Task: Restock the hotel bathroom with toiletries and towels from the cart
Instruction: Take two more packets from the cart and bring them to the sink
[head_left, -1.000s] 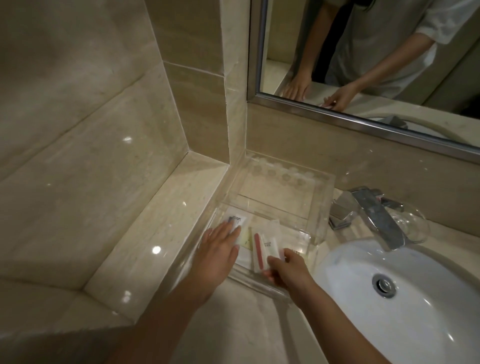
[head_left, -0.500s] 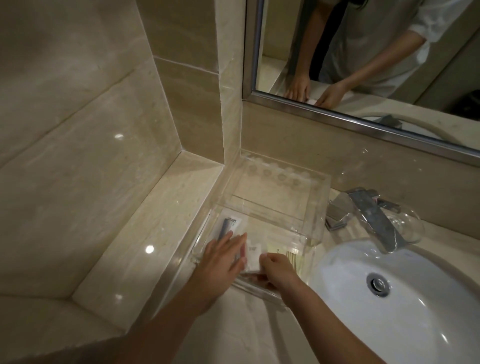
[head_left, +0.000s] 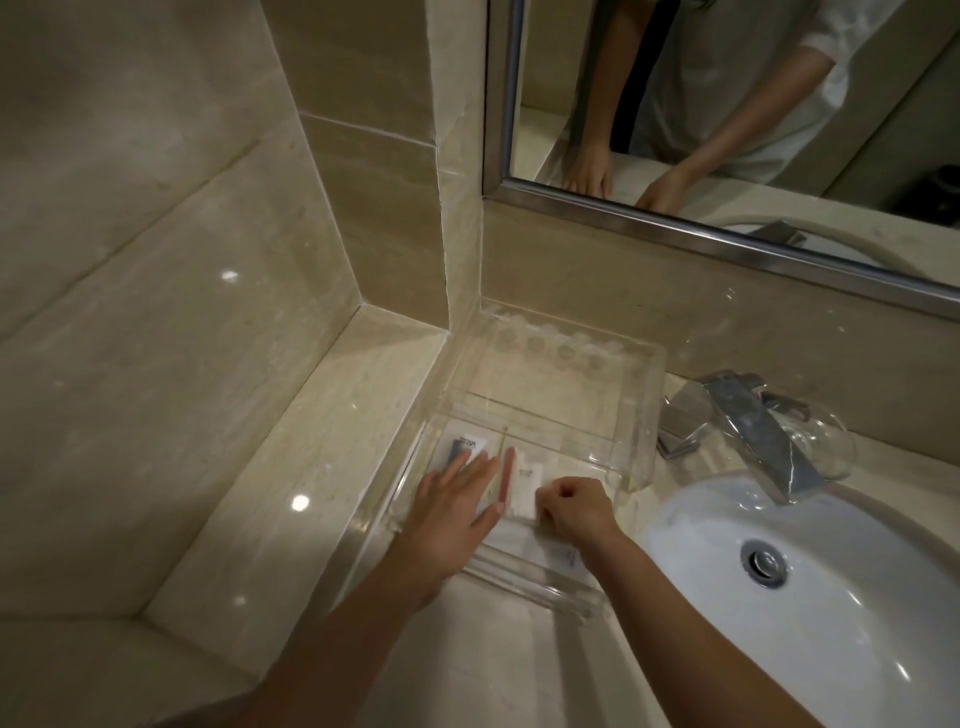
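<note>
A clear plastic tray (head_left: 641, 410) stands on the beige stone counter (head_left: 493, 670), in the corner under the mirror (head_left: 727, 119); the toiletries lie in its front compartment, at 6 o'clock of the tray, and the rear compartment, at 12 o'clock, shows only the stone through its bottom. The left hand (head_left: 457, 512) lies flat on the sachets at the 7 o'clock side of this front compartment; its fingers (head_left: 480, 465) are straight and only a little spread, pointing to 1 o'clock. Just past these fingertips, at 11 o'clock from the hand, a sachet with dark print (head_left: 466, 445) shows partly. A thin reddish stick (head_left: 506, 478) lies along the hand's right edge, touching the white sachet (head_left: 524, 486) beside it at 3 o'clock. The right hand (head_left: 574, 512) has its knuckles up and its fingers curled down, gripping the right edge of the white sachet; its thumb is hidden. Under the right wrist, at 5 o'clock, one more packet with blue print (head_left: 569, 557) lies against the front wall. At 3 o'clock of the tray is the white sink (head_left: 691, 525); the metal faucet (head_left: 748, 421) stands at 2 o'clock, with a clear glass (head_left: 831, 447) just behind it.
</note>
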